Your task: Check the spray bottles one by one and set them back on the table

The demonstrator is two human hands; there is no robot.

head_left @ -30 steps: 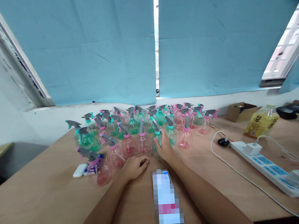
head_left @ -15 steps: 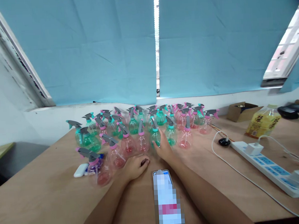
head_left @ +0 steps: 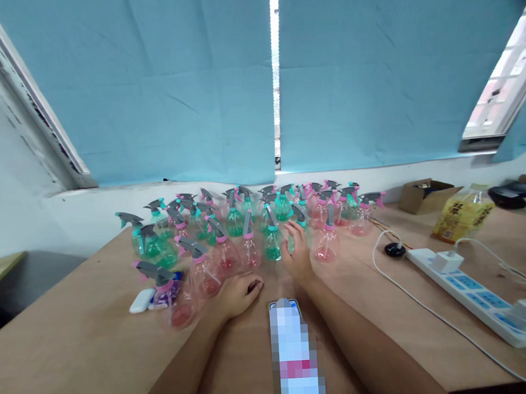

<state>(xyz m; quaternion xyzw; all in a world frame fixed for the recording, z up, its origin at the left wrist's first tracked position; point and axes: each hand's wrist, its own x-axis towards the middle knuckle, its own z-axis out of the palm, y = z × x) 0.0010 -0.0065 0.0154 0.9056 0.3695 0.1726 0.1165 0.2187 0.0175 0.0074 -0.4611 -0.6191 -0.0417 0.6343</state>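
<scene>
A brown table (head_left: 76,342) carries spray bottles (head_left: 250,253), a phone (head_left: 294,348), a power strip (head_left: 467,297) and a cardboard box (head_left: 426,203).

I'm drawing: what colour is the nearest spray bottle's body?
Pink: the bottle body shows best in head view.

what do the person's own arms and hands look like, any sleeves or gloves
The left hand and right hand are bare, with no gloves, rings or watch visible. The left forearm and right forearm narrow toward the wrists, and no sleeves show within the picture.
</scene>
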